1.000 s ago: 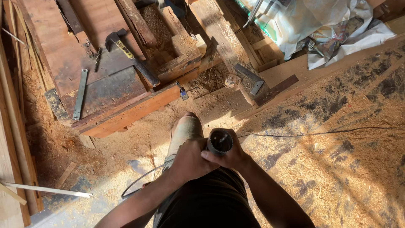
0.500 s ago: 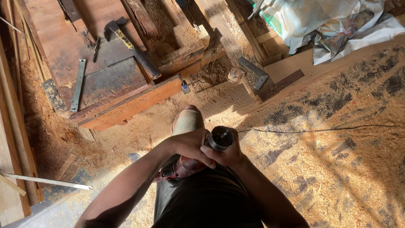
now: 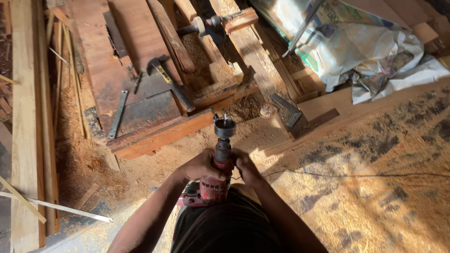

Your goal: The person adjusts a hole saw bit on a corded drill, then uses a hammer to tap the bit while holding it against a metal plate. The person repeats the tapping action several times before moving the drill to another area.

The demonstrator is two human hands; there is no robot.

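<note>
red drill [image 3: 213, 185] | long axis upright in view, hole saw [image 3: 224, 127] away from body | left hand [image 3: 199, 166], right hand [image 3: 246, 167] grip closed round it

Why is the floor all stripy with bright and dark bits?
Head view: low sunlight falls in patches across the sawdust floor, leaving dark blotchy shadows between; the red drill in both hands is sharp, the white sacks glare bright, and the left planks sit dimmer.
</note>
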